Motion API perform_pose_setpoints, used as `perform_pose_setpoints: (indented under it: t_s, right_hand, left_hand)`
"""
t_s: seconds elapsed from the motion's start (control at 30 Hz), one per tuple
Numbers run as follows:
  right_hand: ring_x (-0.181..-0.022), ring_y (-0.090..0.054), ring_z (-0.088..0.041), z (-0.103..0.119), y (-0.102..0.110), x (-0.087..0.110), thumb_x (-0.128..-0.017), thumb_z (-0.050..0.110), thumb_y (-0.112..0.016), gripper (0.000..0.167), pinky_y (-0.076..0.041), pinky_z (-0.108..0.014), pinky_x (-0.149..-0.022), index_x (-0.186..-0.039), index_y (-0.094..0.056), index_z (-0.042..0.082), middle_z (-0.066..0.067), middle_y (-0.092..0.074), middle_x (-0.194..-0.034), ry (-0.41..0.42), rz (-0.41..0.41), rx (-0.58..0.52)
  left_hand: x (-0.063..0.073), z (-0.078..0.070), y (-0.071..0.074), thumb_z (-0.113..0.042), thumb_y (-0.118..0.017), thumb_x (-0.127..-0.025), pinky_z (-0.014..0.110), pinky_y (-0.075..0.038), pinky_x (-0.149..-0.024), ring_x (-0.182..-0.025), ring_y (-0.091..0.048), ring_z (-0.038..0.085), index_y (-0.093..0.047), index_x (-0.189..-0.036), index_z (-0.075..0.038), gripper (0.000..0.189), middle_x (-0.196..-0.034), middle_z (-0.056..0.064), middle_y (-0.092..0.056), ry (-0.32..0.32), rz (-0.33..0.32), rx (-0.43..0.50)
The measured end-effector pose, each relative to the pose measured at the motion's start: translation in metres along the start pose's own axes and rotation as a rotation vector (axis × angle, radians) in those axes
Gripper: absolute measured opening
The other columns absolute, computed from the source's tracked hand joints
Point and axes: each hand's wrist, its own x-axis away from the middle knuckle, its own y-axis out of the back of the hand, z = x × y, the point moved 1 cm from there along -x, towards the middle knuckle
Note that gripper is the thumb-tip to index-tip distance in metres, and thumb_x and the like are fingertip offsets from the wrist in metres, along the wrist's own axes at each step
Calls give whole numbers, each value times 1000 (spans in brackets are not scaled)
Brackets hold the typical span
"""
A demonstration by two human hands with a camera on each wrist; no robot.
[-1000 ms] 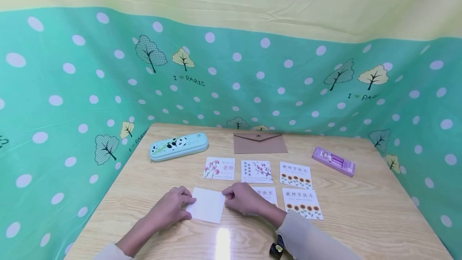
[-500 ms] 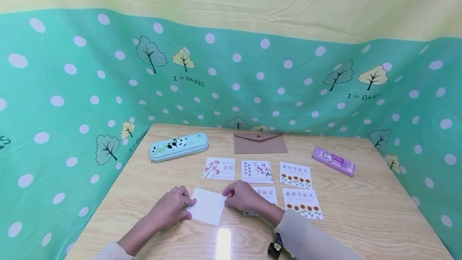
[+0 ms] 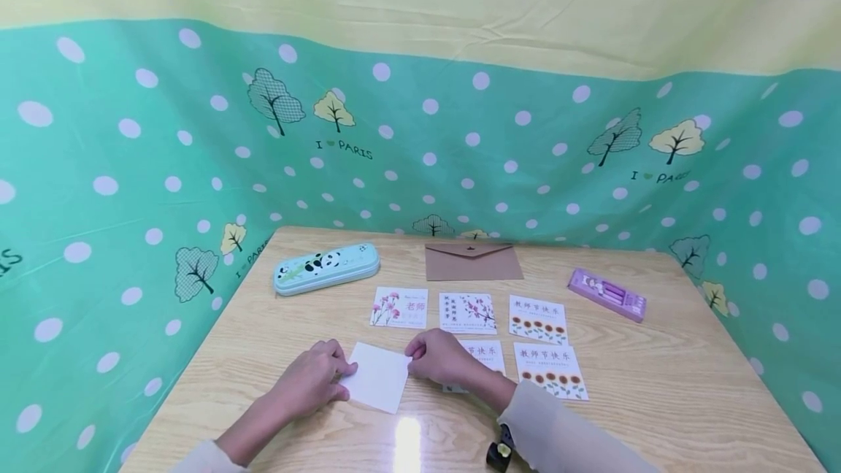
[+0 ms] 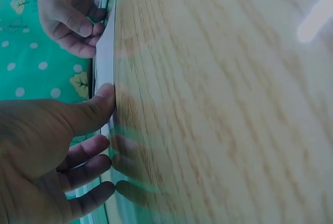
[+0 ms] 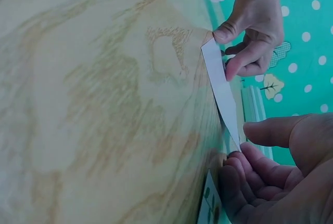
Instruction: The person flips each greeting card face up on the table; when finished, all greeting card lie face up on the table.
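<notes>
A blank white card [image 3: 376,379] lies at a slant on the table in front of me, between my two hands. My left hand [image 3: 309,379] touches its left side; in the left wrist view the thumb [image 4: 99,107] meets the edge and the other fingers stretch out apart. My right hand [image 3: 442,362] pinches the upper right corner of the card between thumb and index finger. Under the right forearm, a sunflower card [image 3: 482,350] is partly hidden. Whether the gripped corner is lifted is hard to tell.
Further cards lie beyond: a pink flower card [image 3: 398,307], a blossom card [image 3: 468,312] and two sunflower cards [image 3: 537,318]. A panda pencil case [image 3: 326,268], a brown envelope [image 3: 473,263] and a purple box [image 3: 607,293] line the back. Dotted cloth [image 3: 460,166] surrounds the table.
The blank card has turned slightly clockwise, its lower right corner shifting a little toward me. Both hands keep nearly the same places.
</notes>
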Motion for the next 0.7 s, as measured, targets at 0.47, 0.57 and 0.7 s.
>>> perform_pose_setpoints:
  t_s: [0.47, 0.57, 0.7]
  right_hand:
    - [-59, -50, -6, -5, -3, -4, -85, 7, -74, 33, -40, -20, -55, -118, -76, 11, 8, -63, -74, 28, 13, -17]
    - [-59, -50, -6, -6, -2, -5, -85, 7, -74, 32, -40, -20, -53, -116, -77, 12, 8, -64, -75, 38, 5, -38]
    - [-61, -51, -7, -8, 2, -6, -85, 5, -74, 30, -41, -19, -54, -114, -78, 10, 8, -65, -77, 63, -15, -56]
  left_hand:
    - [-3, 7, -4, -28, -92, -69, 24, -49, -74, -84, -50, 4, -79, -111, -13, 46, -97, -9, -62, 44, 5, 44]
    - [-5, 7, -4, -30, -92, -69, 27, -52, -78, -88, -53, 4, -78, -116, -15, 51, -99, -9, -64, 48, 12, 34]
    - [-7, 7, -3, -32, -91, -72, 33, -55, -84, -94, -57, 7, -74, -125, -17, 58, -104, -7, -65, 64, 7, 41]
